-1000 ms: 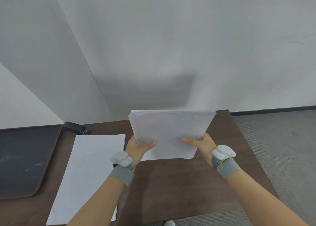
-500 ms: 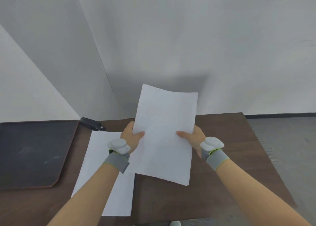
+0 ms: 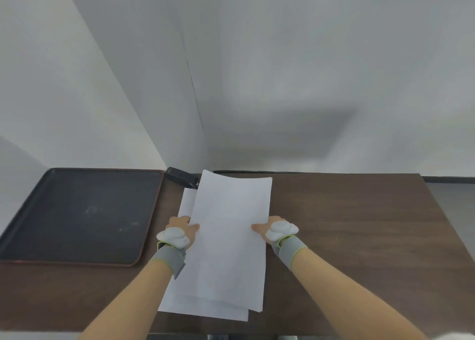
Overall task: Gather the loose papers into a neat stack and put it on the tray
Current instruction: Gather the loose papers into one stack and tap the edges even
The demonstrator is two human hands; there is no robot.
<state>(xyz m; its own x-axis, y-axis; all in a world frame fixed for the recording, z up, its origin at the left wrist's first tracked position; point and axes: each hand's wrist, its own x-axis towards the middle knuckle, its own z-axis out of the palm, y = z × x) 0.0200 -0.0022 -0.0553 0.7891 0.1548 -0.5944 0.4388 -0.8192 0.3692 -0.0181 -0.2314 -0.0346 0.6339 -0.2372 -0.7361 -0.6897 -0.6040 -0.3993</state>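
Note:
I hold a stack of white papers (image 3: 228, 242) lengthwise by its two long sides, low over the dark wooden table (image 3: 347, 237). My left hand (image 3: 183, 228) grips the left edge and my right hand (image 3: 267, 229) grips the right edge, thumbs on top. Under the stack lies another white sheet (image 3: 187, 201), and its left and near edges stick out from beneath. The dark tray (image 3: 154, 211) with a reddish rim sits on the table to the left, with nothing on it.
A black stapler (image 3: 181, 179) lies at the back of the table between the tray and the papers. White walls meet in a corner behind. Grey carpet shows at the far right, past the table's edge.
The stack has turned from crosswise to lengthwise and moved left and down. It now covers most of the sheet lying on the table. The view has swung left, showing the whole tray.

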